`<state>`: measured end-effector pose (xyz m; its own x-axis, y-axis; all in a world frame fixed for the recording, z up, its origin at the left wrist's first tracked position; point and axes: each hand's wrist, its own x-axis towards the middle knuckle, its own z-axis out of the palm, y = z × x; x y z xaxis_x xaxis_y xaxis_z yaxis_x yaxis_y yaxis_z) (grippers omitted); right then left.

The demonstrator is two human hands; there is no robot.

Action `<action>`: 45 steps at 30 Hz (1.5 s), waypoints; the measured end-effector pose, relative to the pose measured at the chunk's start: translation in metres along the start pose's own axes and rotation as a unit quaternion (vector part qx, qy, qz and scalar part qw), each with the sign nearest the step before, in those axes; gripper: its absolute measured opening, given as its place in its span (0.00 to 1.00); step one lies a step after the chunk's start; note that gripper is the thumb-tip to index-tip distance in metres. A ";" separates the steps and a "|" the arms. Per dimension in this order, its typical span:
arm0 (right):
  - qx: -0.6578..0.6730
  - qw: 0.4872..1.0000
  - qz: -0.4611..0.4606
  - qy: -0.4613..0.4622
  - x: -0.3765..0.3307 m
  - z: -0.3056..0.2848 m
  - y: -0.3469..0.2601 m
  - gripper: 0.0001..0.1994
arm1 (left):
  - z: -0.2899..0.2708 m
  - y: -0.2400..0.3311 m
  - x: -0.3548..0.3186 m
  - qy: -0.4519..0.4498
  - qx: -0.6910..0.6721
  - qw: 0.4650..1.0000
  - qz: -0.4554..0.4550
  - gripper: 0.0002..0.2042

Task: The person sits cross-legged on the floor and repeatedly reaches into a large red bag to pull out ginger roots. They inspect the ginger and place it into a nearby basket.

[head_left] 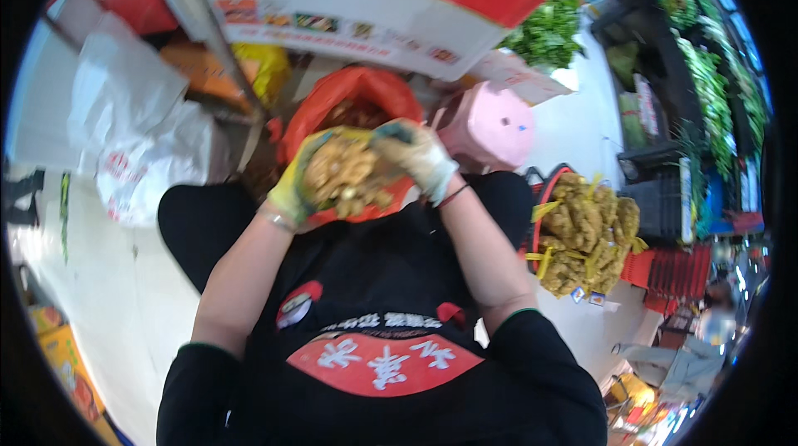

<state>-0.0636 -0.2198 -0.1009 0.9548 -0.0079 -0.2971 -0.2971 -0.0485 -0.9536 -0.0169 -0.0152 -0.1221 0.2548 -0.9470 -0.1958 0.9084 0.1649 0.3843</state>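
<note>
My left hand (295, 188), in a pale glove stained yellow-green, is closed round a knobby tan clump of ginger (341, 167). A yellow edge shows behind the clump; I cannot tell if it is netting. My right hand (416, 155), in a whitish glove with darkened fingertips, is at the clump's right side with its fingers curled in. Whatever those fingers pinch is blurred. Both hands are over my lap, in front of an open red plastic bag (378, 88) with brownish contents. Part of the bag's red plastic also shows below the ginger.
A pink stool (490, 126) stands right of the red bag. Yellow-tied net bags of ginger (586, 230) fill a basket by my right knee. White plastic bags (133, 113) lie left. A metal pole (212, 22) slants at the upper left; leafy greens (549, 30) are farther right.
</note>
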 end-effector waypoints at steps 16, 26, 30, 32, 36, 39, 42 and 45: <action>0.076 0.984 -0.134 0.094 -0.001 0.015 0.001 0.13 | 0.001 -0.004 0.014 0.174 0.125 0.958 0.192 0.21; -0.127 0.992 -0.022 0.004 -0.018 0.012 0.010 0.17 | -0.041 -0.002 0.009 0.184 -0.047 0.962 0.199 0.19; -0.035 0.998 -0.048 0.018 -0.017 0.025 0.005 0.14 | -0.101 -0.025 0.016 0.190 0.115 0.942 0.250 0.19; -0.015 0.996 -0.091 0.014 -0.018 0.031 0.008 0.14 | -0.124 -0.035 0.021 0.151 0.052 0.962 0.222 0.22; -0.011 0.993 -0.118 0.026 -0.015 0.027 0.017 0.15 | -0.070 -0.029 0.015 0.133 -0.131 0.980 0.073 0.29; 0.185 0.980 -0.004 0.077 -0.013 0.029 0.008 0.14 | -0.078 -0.027 0.009 0.097 -0.027 0.991 0.093 0.29; 0.228 0.970 0.013 0.079 -0.007 0.030 0.001 0.14 | -0.097 -0.042 0.014 0.317 0.179 0.900 0.240 0.27; 0.272 0.958 0.027 0.081 -0.001 0.028 0.015 0.14 | -0.033 -0.023 -0.007 0.291 0.201 0.916 0.189 0.29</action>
<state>-0.0685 -0.1927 -0.1160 0.9133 -0.1518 -0.3779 -0.2646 0.4844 -0.8339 -0.0286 -0.0028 -0.1590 0.7660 -0.5165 -0.3826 0.5531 0.2263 0.8018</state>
